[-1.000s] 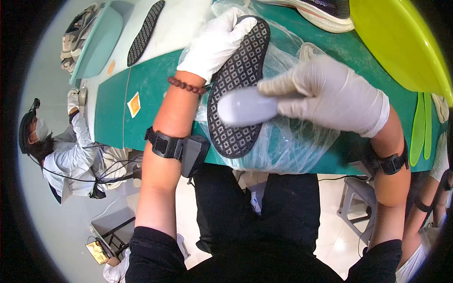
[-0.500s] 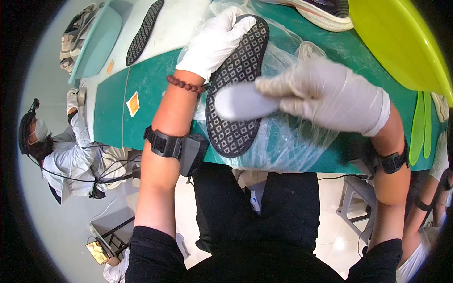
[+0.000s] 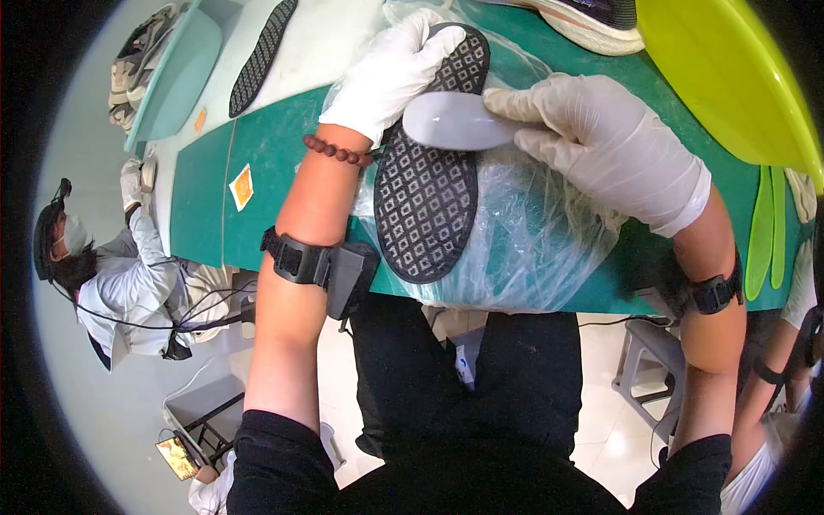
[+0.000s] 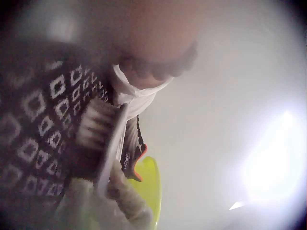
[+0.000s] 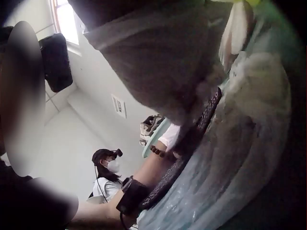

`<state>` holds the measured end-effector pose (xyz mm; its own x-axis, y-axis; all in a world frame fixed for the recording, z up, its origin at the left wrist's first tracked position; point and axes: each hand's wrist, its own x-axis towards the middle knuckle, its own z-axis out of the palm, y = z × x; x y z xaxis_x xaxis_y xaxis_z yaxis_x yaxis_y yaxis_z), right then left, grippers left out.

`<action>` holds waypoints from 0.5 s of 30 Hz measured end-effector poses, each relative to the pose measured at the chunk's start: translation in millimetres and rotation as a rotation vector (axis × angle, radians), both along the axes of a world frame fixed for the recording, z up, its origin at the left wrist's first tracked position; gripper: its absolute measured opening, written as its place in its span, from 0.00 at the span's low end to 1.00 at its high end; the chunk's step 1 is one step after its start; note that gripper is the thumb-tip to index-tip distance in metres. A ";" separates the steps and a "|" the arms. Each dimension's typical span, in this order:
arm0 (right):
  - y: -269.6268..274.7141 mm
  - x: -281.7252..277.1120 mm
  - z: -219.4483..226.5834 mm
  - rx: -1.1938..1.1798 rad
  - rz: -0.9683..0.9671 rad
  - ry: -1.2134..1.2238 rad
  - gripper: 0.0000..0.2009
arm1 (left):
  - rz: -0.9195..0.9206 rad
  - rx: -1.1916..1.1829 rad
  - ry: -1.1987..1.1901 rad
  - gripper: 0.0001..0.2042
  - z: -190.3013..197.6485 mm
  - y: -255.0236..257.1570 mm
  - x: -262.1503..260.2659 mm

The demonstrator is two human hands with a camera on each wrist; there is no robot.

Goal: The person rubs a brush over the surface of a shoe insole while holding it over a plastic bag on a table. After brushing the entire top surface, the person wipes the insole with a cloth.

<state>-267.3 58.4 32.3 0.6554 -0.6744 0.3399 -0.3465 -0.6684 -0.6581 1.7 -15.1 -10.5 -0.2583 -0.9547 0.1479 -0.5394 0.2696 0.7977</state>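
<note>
A black insole (image 3: 427,210) patterned with pale diamonds lies lengthwise on crumpled clear plastic (image 3: 541,232). My gloved left hand (image 3: 386,77) grips its far left edge, thumb on top; the other fingers are largely hidden. Between thumb and fingers, my gloved right hand (image 3: 609,146) pinches a white brush (image 3: 455,120), held crosswise over the insole's upper half. The left wrist view shows the brush's pale bristles (image 4: 96,124) turned toward the diamond pattern. In the right wrist view the glove hides the brush.
A yellow-green basin (image 3: 730,77) and a running shoe (image 3: 596,26) stand at the far right. Green strips (image 3: 760,232) lie by the right edge. Another dark insole (image 3: 262,60) and a pale blue basin (image 3: 180,81) are far left. A masked person (image 3: 112,257) sits beyond the left side.
The brush and right hand have moved away from me along the insole, from its near half to its upper half. The left hand keeps its grip, almost unmoved.
</note>
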 end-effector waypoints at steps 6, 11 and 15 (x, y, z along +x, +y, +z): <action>5.3 3.3 3.2 0.146 0.152 0.045 0.17 | 0.010 -0.025 -0.029 0.14 7.0 5.4 -1.0; 4.1 1.1 7.6 0.202 0.222 0.042 0.17 | -0.007 -0.034 -0.003 0.14 7.0 7.6 -3.8; 9.3 4.3 9.3 0.268 0.256 0.051 0.17 | 0.019 -0.083 -0.051 0.15 6.4 6.0 -3.3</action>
